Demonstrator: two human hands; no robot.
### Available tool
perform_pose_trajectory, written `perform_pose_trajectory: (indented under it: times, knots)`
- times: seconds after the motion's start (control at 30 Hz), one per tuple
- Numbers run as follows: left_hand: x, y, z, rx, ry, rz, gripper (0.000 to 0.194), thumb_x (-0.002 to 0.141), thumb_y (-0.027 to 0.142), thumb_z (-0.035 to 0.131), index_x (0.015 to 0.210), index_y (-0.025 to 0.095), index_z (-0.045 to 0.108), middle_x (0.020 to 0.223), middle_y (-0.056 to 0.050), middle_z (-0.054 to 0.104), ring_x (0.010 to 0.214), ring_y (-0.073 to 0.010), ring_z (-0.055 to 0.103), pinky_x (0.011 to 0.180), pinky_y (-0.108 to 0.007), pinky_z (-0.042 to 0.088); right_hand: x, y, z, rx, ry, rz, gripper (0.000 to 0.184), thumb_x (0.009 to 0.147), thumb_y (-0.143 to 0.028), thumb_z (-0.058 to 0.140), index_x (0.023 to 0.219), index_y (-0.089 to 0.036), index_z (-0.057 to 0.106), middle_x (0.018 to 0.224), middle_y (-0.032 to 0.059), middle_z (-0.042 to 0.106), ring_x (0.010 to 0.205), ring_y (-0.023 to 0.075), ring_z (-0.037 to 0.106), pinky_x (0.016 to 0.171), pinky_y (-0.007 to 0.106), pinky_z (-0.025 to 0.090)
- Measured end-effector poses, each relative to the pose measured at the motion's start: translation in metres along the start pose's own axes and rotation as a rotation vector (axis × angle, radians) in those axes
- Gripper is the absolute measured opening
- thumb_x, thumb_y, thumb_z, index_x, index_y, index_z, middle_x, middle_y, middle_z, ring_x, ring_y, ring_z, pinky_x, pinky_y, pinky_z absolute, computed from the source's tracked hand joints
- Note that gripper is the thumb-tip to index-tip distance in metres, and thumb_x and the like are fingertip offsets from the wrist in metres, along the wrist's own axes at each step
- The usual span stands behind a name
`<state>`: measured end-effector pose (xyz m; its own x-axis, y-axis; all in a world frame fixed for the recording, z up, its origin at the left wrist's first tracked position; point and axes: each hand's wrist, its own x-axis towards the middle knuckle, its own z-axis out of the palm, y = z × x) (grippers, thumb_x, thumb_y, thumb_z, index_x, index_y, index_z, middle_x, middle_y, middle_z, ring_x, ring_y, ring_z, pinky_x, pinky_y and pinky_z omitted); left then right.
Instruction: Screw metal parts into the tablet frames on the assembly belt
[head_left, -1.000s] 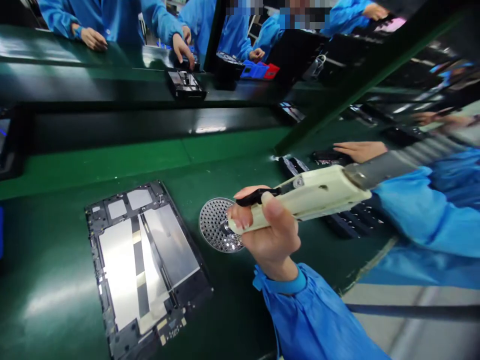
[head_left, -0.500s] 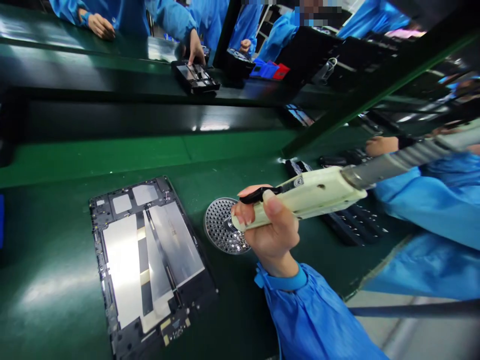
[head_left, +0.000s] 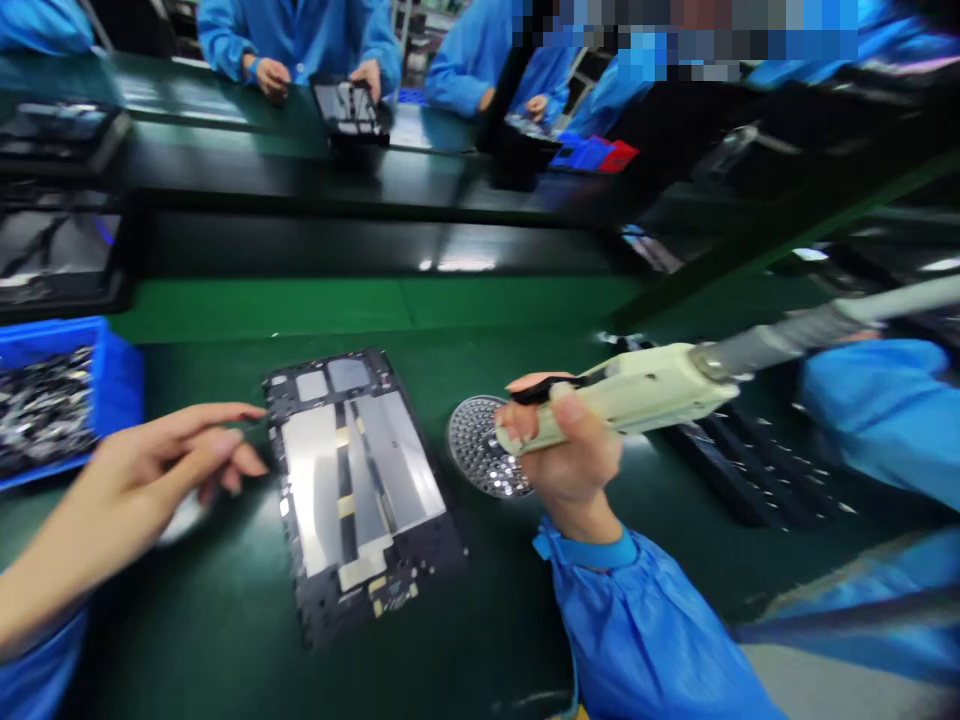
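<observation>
Gripping one ivory electric screwdriver [head_left: 637, 392] in a closed fist, the right hand [head_left: 570, 455] sits partly over one round perforated metal screw plate [head_left: 474, 450], to the right of the tablet mid-frame [head_left: 356, 490]. The single mid-frame lies flat on the green bench mat [head_left: 225, 560], a black chassis carrying two large silver panels and two small upper pads, between both hands. The left hand [head_left: 142, 470] is empty with its fingers extended, the fingertips [head_left: 247, 412] just beside the frame's left edge, and one blue parts bin [head_left: 112, 380] lies behind it
</observation>
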<state>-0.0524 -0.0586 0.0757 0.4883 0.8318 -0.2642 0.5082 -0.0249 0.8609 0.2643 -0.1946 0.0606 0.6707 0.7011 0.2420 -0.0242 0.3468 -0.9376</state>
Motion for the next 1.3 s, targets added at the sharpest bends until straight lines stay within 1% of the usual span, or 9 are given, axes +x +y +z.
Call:
perform_pose_trajectory:
  times: [0.07,0.17,0.37,0.53,0.8,0.93,1.03,1.13,1.3]
  knots:
    - [0.002,0.006,0.016,-0.094,-0.128,0.016,0.05,0.09,0.048,0.061,0.125,0.012,0.064,0.081,-0.006,0.073,0.06,-0.0123,0.058,0.052,-0.019,0.046,-0.006,-0.011,0.001,0.037,-0.026,-0.036,0.034,0.076,-0.054,0.08,0.076,-0.02,0.073,0.045,-0.0039,0.047,0.042,0.0114,0.044,0.046,0.027,0.04]
    - [0.004,0.005,0.035,-0.164,-0.201,0.031,0.049,0.088,0.038,0.059,0.125,0.006,0.062,0.076,-0.008,0.073,0.06,-0.0139,0.06,0.049,-0.02,0.046,-0.026,-0.036,0.013,0.095,-0.135,-0.098,0.035,0.078,-0.053,0.077,0.084,-0.019,0.075,0.045,-0.0051,0.044,0.041,0.0116,0.042,0.048,0.029,0.042]
    - [0.005,0.0,0.039,-0.351,-0.186,0.01,0.031,0.08,0.01,0.054,0.11,0.008,0.062,0.067,-0.005,0.071,0.05,-0.0102,0.056,0.046,-0.017,0.045,-0.087,-0.07,0.06,-0.022,-0.463,0.146,0.035,0.085,-0.056,0.072,0.093,-0.022,0.077,0.048,-0.0026,0.047,0.044,0.0144,0.046,0.05,0.031,0.041]
    - [0.008,-0.002,0.041,-0.471,-0.191,-0.051,0.034,0.078,0.0,0.052,0.109,0.007,0.063,0.062,-0.004,0.069,0.049,-0.0114,0.059,0.046,-0.018,0.045,-0.099,-0.055,0.076,-0.01,-0.481,0.118,0.034,0.086,-0.053,0.069,0.092,-0.021,0.077,0.047,-0.0044,0.043,0.039,0.0119,0.039,0.047,0.029,0.037]
    - [0.006,0.006,0.047,-0.521,-0.283,-0.049,0.037,0.077,0.002,0.048,0.108,0.004,0.068,0.063,-0.004,0.07,0.05,-0.0123,0.06,0.048,-0.02,0.046,-0.1,-0.042,0.075,-0.02,-0.517,0.1,0.032,0.088,-0.051,0.065,0.09,-0.021,0.074,0.045,-0.0052,0.041,0.037,0.0124,0.036,0.045,0.029,0.036]
    - [0.005,0.019,0.065,-0.47,-0.367,0.076,0.046,0.081,0.002,0.045,0.123,0.006,0.064,0.073,-0.003,0.074,0.055,-0.0125,0.063,0.05,-0.021,0.047,-0.105,-0.041,0.075,-0.031,-0.528,0.124,0.029,0.085,-0.049,0.068,0.087,-0.02,0.073,0.047,-0.004,0.044,0.041,0.0135,0.041,0.046,0.029,0.036]
    - [0.006,0.024,0.089,-0.302,-0.396,0.228,0.04,0.084,0.004,0.046,0.117,0.007,0.067,0.082,-0.005,0.077,0.062,-0.0136,0.066,0.056,-0.024,0.048,-0.108,-0.038,0.074,-0.017,-0.513,0.115,0.03,0.084,-0.049,0.069,0.085,-0.019,0.073,0.048,-0.0038,0.045,0.042,0.0137,0.044,0.049,0.029,0.038]
    - [0.007,0.021,0.109,-0.087,-0.338,0.364,0.034,0.082,0.004,0.048,0.109,0.009,0.068,0.08,-0.005,0.076,0.072,-0.0172,0.069,0.069,-0.029,0.049,-0.109,-0.043,0.072,0.013,-0.489,0.094,0.031,0.084,-0.05,0.068,0.085,-0.02,0.073,0.046,-0.0043,0.044,0.04,0.0136,0.042,0.048,0.029,0.039]
    - [0.006,0.01,0.114,0.025,-0.307,0.429,0.024,0.084,0.008,0.047,0.101,0.014,0.062,0.074,-0.003,0.073,0.07,-0.0175,0.068,0.066,-0.028,0.045,-0.087,-0.071,0.06,0.017,-0.425,-0.013,0.042,0.086,-0.06,0.065,0.099,-0.022,0.077,0.041,-0.0071,0.037,0.032,0.0123,0.035,0.043,0.029,0.037]
